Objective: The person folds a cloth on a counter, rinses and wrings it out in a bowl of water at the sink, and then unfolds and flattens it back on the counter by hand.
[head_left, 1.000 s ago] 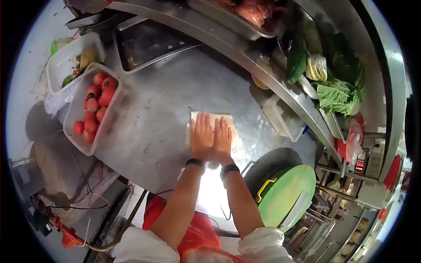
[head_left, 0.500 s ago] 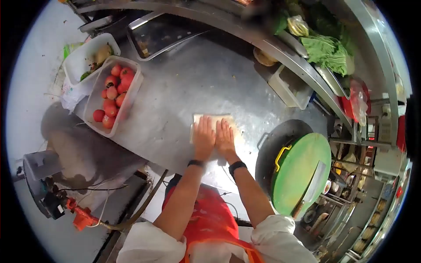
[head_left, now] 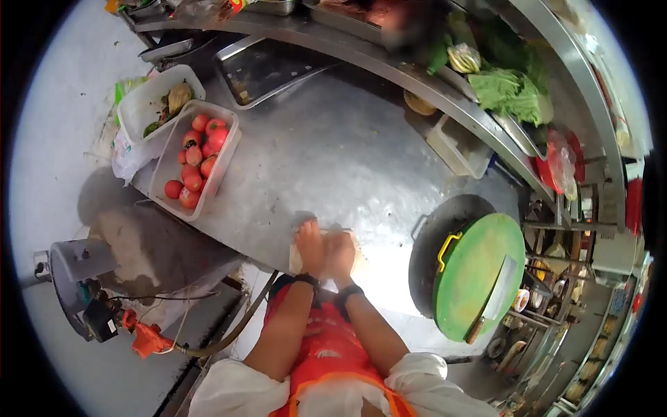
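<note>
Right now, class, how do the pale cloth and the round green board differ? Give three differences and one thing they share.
Colour: the cloth is pale; the board is mostly green.
Size: the cloth looks clearly smaller in view than the board.
On top: the left hand lies on the cloth, with the right hand blurred over it; a cleaver lies on the board.
Shared: both are partly covered.

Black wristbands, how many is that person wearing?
2: a left wristband and a right wristband, one around each wrist. Any more under the white sleeves would be hidden.
</note>
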The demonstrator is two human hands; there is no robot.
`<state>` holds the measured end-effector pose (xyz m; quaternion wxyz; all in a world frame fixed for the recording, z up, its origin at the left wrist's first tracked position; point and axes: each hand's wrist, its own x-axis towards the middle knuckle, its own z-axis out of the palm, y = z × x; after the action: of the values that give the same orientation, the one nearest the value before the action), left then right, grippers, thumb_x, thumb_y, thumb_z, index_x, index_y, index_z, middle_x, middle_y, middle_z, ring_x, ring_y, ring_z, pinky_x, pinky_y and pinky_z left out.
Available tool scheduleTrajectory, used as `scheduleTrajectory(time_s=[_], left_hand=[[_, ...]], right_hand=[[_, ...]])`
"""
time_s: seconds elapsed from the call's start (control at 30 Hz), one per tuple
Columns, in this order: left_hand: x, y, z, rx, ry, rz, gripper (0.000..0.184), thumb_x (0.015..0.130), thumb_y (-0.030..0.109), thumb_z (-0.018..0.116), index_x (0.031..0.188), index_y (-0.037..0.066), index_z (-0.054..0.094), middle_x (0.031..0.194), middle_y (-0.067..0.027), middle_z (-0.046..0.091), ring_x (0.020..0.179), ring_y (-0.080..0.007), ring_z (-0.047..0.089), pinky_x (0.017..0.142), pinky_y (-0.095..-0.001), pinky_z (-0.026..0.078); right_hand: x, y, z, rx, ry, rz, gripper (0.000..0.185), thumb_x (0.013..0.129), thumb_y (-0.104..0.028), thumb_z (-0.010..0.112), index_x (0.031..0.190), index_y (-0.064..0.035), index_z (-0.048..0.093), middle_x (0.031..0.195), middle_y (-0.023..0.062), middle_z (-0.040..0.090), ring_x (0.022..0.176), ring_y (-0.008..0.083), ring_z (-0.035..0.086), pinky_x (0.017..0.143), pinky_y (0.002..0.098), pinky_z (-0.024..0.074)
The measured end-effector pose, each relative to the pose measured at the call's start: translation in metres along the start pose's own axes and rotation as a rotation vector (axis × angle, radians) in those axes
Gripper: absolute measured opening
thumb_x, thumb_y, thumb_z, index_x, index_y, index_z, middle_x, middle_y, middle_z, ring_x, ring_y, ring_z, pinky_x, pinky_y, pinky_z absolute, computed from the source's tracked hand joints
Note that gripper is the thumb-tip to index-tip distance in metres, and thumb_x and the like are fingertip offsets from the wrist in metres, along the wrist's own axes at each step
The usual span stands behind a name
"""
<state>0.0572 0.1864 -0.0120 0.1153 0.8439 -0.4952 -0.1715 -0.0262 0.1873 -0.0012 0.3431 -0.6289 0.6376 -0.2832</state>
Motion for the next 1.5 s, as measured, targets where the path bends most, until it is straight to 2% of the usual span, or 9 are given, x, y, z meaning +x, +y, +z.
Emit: scheduleTrajectory(time_s=[0.27, 0.53, 0.6, 0.63, 0.7, 1.27, 1.37, 1.43, 1.5], left_hand=[[0.028, 0.010, -0.008, -0.010, 0.085, 0.100, 0.036, 0.075, 0.017, 0.054, 0.109, 0.006, 0.049, 0.118, -0.0052, 0.046, 0.101, -0.0214, 0.045, 0.085, -0.0362, 0.033], [0.069, 0.016, -0.008, -0.126, 0.212, 0.027, 0.034, 0.075, 0.015, 0.053, 0.108, 0.006, 0.049, 0.122, -0.0051, 0.043, 0.107, -0.0213, 0.043, 0.088, -0.0358, 0.032], [0.078, 0.015, -0.011, -0.049, 0.117, 0.023, 0.056, 0.073, 0.036, 0.058, 0.116, 0.003, 0.044, 0.122, -0.0072, 0.042, 0.114, -0.0221, 0.037, 0.092, -0.0355, 0.029], [0.083, 0.017, -0.012, -0.048, 0.114, 0.023, 0.056, 0.073, 0.036, 0.058, 0.116, 0.003, 0.044, 0.122, -0.0072, 0.042, 0.114, -0.0221, 0.037, 0.092, -0.0355, 0.029], [0.094, 0.025, -0.018, -0.094, 0.210, 0.004, 0.034, 0.075, 0.016, 0.053, 0.108, 0.007, 0.048, 0.122, -0.0048, 0.043, 0.104, -0.0224, 0.044, 0.088, -0.0362, 0.031], [0.123, 0.017, -0.006, -0.216, 0.375, 0.230, 0.031, 0.076, 0.017, 0.056, 0.103, 0.003, 0.050, 0.114, -0.0107, 0.047, 0.104, -0.0270, 0.044, 0.087, -0.0378, 0.035], [0.097, 0.004, -0.003, -0.175, 0.332, 0.355, 0.029, 0.078, 0.018, 0.052, 0.103, 0.003, 0.051, 0.110, -0.0106, 0.049, 0.104, -0.0268, 0.044, 0.089, -0.0384, 0.034], [0.072, -0.006, 0.002, 0.028, 0.220, 0.428, 0.030, 0.079, 0.017, 0.050, 0.106, 0.003, 0.050, 0.110, -0.0108, 0.049, 0.105, -0.0267, 0.044, 0.091, -0.0392, 0.033], [0.039, -0.011, 0.002, 0.039, 0.302, 0.482, 0.037, 0.079, 0.018, 0.049, 0.113, 0.002, 0.046, 0.115, -0.0117, 0.047, 0.111, -0.0272, 0.042, 0.096, -0.0396, 0.030]], right_hand=[[0.030, 0.007, 0.028, -0.450, 0.030, -0.080, 0.012, 0.075, -0.015, 0.052, 0.081, -0.0058, 0.048, 0.084, 0.0122, 0.050, 0.082, 0.0305, 0.047, 0.071, 0.0410, 0.0339], [0.079, -0.001, 0.037, -0.475, -0.008, -0.163, 0.015, 0.074, -0.016, 0.051, 0.084, -0.0049, 0.048, 0.086, 0.0130, 0.050, 0.083, 0.0309, 0.047, 0.073, 0.0409, 0.0338], [0.089, -0.006, 0.039, -0.485, -0.013, -0.147, 0.015, 0.074, -0.016, 0.051, 0.084, -0.0048, 0.049, 0.086, 0.0127, 0.050, 0.083, 0.0306, 0.047, 0.074, 0.0403, 0.0341], [0.094, -0.009, 0.040, -0.486, -0.014, -0.144, 0.015, 0.074, -0.016, 0.051, 0.084, -0.0048, 0.049, 0.086, 0.0127, 0.050, 0.083, 0.0306, 0.047, 0.074, 0.0403, 0.0341], [0.104, -0.012, 0.042, -0.445, 0.009, -0.144, 0.015, 0.074, -0.016, 0.051, 0.084, -0.0046, 0.049, 0.086, 0.0127, 0.050, 0.084, 0.0304, 0.047, 0.074, 0.0395, 0.0344], [0.140, -0.016, 0.053, -0.422, 0.205, -0.217, 0.015, 0.078, -0.019, 0.052, 0.082, -0.0052, 0.049, 0.081, 0.0112, 0.052, 0.080, 0.0302, 0.049, 0.071, 0.0388, 0.0361], [0.134, -0.019, 0.042, -0.307, 0.162, -0.292, 0.016, 0.078, -0.020, 0.052, 0.085, -0.0057, 0.050, 0.084, 0.0109, 0.052, 0.081, 0.0293, 0.048, 0.073, 0.0392, 0.0357], [0.121, -0.016, 0.031, -0.542, -0.009, -0.449, 0.017, 0.077, -0.020, 0.051, 0.088, -0.0070, 0.052, 0.092, 0.0094, 0.051, 0.091, 0.0269, 0.046, 0.079, 0.0397, 0.0346], [0.093, -0.005, 0.018, -0.541, -0.158, -0.450, 0.039, 0.077, -0.018, 0.049, 0.115, -0.0081, 0.046, 0.117, 0.0108, 0.045, 0.109, 0.0271, 0.040, 0.098, 0.0422, 0.0251]])
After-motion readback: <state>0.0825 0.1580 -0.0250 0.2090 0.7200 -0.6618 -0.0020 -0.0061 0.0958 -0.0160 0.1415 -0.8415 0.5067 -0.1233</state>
